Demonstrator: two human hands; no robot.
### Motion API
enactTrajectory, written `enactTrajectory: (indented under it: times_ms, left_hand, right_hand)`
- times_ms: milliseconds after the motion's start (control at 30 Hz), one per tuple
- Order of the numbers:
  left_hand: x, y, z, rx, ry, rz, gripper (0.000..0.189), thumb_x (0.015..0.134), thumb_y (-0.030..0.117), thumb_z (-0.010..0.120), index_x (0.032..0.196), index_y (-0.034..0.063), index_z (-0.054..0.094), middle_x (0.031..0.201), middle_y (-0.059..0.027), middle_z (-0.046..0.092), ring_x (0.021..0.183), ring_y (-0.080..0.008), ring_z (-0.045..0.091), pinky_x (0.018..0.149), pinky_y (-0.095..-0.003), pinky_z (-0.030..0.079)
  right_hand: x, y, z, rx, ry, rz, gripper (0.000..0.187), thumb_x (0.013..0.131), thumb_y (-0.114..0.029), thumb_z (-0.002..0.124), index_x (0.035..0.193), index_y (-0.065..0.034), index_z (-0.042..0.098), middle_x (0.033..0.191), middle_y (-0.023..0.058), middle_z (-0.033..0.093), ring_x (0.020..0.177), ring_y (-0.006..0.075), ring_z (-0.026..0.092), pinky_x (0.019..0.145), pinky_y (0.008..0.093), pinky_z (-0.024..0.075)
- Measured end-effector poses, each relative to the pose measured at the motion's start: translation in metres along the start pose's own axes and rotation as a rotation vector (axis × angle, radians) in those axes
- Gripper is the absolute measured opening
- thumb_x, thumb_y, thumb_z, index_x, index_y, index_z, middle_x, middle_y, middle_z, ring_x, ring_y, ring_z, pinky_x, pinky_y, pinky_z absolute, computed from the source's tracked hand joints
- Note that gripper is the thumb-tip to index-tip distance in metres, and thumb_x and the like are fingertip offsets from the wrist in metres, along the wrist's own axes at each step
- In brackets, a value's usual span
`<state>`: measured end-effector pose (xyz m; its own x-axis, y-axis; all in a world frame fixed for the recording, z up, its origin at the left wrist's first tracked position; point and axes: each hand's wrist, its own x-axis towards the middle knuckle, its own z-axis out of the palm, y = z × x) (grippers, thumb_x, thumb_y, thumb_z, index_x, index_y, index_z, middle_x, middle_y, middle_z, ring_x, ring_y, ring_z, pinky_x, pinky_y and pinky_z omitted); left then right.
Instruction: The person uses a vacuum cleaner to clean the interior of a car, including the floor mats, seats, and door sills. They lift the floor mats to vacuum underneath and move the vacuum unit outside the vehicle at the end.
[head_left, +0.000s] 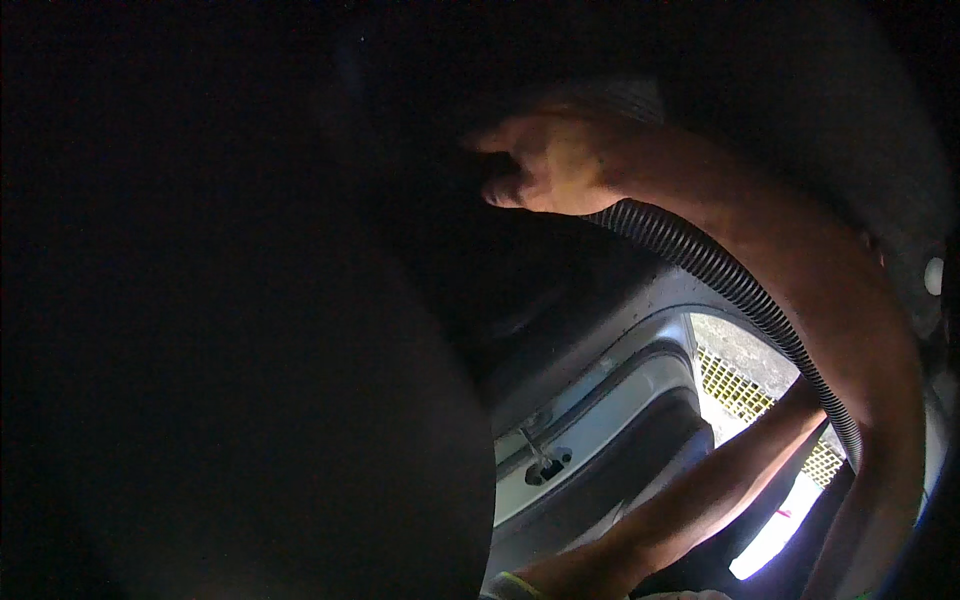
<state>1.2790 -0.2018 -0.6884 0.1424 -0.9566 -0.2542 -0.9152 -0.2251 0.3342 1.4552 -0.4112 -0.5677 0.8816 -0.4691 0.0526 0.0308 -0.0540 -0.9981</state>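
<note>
My right hand (559, 169) reaches in from the right, high in the view, its fingers curled in deep shadow. A black ribbed hose (705, 259) runs up along the underside of my forearm and disappears behind the heel of this hand. The fingers appear closed around the hose's end, though darkness hides the end itself and whatever it touches. My left hand is out of view.
Below the hose lies a vehicle's door sill (592, 442) with a latch fitting (547, 466). A bare limb (675, 517) crosses the doorway; whether arm or leg is unclear. Outside is a yellowish floor grating (735, 382). A large dark surface fills the left side.
</note>
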Motion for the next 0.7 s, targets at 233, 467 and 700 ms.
enactTrajectory:
  times_ms: [233,467,700]
  left_hand:
    - [-0.004,-0.004,0.009,-0.024,0.020,0.003,0.053,0.099,0.037,0.056,0.140,0.0034,0.058,0.149,-0.0195,0.057,0.142,-0.0349,0.049,0.122,-0.0515,0.032]
    - [-0.014,0.001,0.012,-0.047,0.048,-0.017,0.050,0.095,0.032,0.059,0.134,0.0005,0.062,0.144,-0.0219,0.060,0.138,-0.0377,0.052,0.119,-0.0523,0.035]
    - [-0.025,0.001,0.014,-0.073,0.063,-0.010,0.047,0.091,0.027,0.063,0.127,-0.0025,0.067,0.139,-0.0244,0.063,0.134,-0.0405,0.055,0.116,-0.0532,0.037]
  right_hand:
    - [-0.006,0.015,0.033,0.138,0.132,-0.183,0.063,0.102,-0.038,0.067,0.155,-0.0076,0.051,0.114,0.0257,0.074,0.103,0.0386,0.073,0.098,0.0480,0.0565]
    - [-0.021,0.031,0.044,0.297,-0.085,0.049,0.066,0.103,-0.046,0.062,0.157,-0.0097,0.048,0.122,0.0261,0.073,0.119,0.0411,0.069,0.104,0.0476,0.0546]
    - [-0.062,0.054,0.027,-0.074,-0.148,-0.003,0.065,0.106,-0.049,0.059,0.161,-0.0180,0.045,0.109,0.0204,0.076,0.104,0.0350,0.074,0.101,0.0480,0.0556]
